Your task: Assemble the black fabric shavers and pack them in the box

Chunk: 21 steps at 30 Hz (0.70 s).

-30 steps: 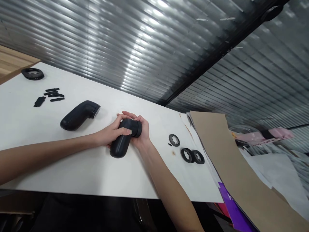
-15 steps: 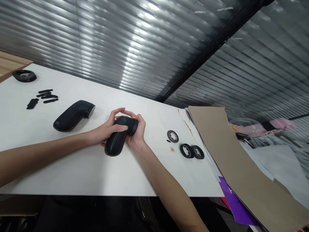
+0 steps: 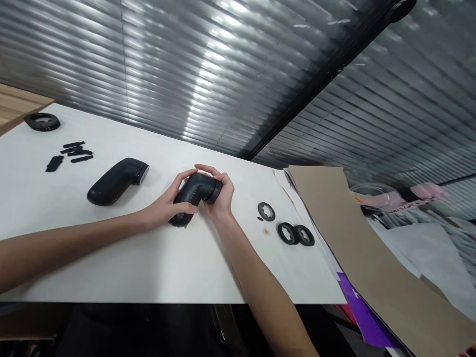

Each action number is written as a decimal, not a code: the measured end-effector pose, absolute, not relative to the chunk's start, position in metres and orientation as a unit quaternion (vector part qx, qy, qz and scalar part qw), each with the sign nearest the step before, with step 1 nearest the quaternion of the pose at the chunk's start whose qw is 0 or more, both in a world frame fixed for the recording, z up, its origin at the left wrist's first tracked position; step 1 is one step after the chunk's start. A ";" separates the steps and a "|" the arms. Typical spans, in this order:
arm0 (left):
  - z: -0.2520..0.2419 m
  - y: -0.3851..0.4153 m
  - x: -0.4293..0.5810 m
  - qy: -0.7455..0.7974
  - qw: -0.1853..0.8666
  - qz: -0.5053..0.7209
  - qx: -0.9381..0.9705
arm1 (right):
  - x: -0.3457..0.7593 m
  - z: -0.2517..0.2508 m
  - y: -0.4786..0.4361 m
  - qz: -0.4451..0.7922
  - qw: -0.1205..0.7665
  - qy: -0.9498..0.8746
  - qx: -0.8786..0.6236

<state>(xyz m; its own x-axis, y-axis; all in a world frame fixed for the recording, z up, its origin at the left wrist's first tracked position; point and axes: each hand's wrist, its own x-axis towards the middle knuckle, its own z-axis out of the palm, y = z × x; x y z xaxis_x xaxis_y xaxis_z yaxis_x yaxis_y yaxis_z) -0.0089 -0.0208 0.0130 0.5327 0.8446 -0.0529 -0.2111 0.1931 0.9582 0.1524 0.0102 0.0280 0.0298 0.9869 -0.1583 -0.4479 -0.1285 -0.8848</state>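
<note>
Black device [image 3: 201,184] turned in grip, pale markings [image 3: 194,195] now showing

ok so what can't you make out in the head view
All in the head view:
Held black device: its end face, hidden by the right hand.
Pale marks on its side: too small to read.
Left hand: some fingers, hidden behind the device.
Purple sheet: its lettering, cut off by the brown cardboard.

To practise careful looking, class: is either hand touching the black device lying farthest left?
No, that device lies untouched on the table while the left hand and right hand hold the other device.
</note>
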 end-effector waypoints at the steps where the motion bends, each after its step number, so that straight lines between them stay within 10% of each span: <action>1: 0.014 -0.021 -0.009 0.309 0.713 0.378 0.504 | 0.153 0.027 0.011 0.623 0.575 -0.325 -0.419; 21: 0.018 -0.025 -0.005 0.311 0.679 0.373 0.551 | 0.154 0.039 0.010 0.660 0.530 -0.256 -0.466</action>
